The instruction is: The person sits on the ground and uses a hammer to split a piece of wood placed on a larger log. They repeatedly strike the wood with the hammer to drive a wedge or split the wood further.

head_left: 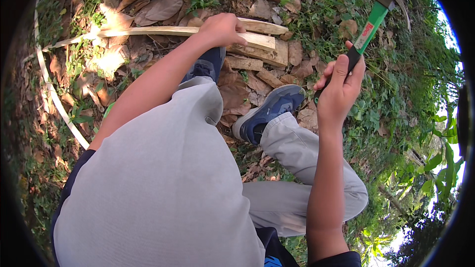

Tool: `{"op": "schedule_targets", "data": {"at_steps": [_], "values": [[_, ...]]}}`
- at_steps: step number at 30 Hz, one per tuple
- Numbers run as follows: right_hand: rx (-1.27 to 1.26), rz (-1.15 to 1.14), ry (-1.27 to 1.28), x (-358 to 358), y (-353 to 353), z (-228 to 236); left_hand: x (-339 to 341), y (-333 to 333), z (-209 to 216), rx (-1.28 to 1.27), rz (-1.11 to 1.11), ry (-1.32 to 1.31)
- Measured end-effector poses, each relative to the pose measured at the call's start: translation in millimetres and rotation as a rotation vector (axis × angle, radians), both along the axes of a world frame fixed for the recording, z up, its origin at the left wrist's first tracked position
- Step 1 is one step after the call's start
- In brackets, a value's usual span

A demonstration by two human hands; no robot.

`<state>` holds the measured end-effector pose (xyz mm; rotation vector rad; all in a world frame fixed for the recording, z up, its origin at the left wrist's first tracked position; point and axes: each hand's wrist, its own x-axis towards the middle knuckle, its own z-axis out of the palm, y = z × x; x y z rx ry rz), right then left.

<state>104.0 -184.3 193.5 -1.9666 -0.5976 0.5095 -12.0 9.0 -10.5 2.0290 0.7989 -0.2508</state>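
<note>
My right hand [340, 81] is raised on the right, wrapped round the black grip of a claw hammer [374, 20]. The hammer's handle is green above the grip, and its metal head points up and away to the far right. My left hand [221, 30] is closed over a long pale wooden strip [148, 31], near its right end. That end lies over a short, wider wooden board [278, 53] on the ground. Another short wooden piece [262, 25] lies just beyond the strip. The left fingertips are partly hidden.
My blue shoes [277, 106] stand close to the wood, and grey trousers [158, 183] fill the lower middle. More wood scraps [243, 63] lie between shoes and board. A second long strip [52, 89] curves along the left. Dry leaves [158, 10] and green plants surround everything.
</note>
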Motion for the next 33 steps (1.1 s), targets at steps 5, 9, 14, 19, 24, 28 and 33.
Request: {"op": "schedule_targets", "data": {"at_steps": [5,9,14,19,24,28,33], "values": [[-0.521,0.183,-0.216,-15.5,-70.2,-90.9,4.3,-3.1,-3.1,0.034,-0.001,-0.073],[-0.704,0.251,-0.055,-23.8,-61.4,-78.5,0.8,-0.9,2.0,0.001,0.012,-0.008],[-0.345,0.094,0.198,-8.3,-17.6,-6.6,-0.4,-1.5,1.3,0.0,0.022,-0.055],[0.01,0.016,0.05,-8.3,5.3,24.3,-3.9,-1.1,-1.9,0.017,0.03,-0.077],[-0.451,0.121,-0.259,-26.5,-46.6,-70.1,1.7,-2.1,-6.3,0.023,0.015,-0.126],[-0.774,0.232,-0.051,-24.9,-68.1,-87.4,-0.2,-2.3,2.1,0.027,0.018,-0.112],[-0.53,0.075,0.136,-9.1,-34.7,-25.6,-3.8,1.4,-7.0,0.009,0.006,-0.118]]}}
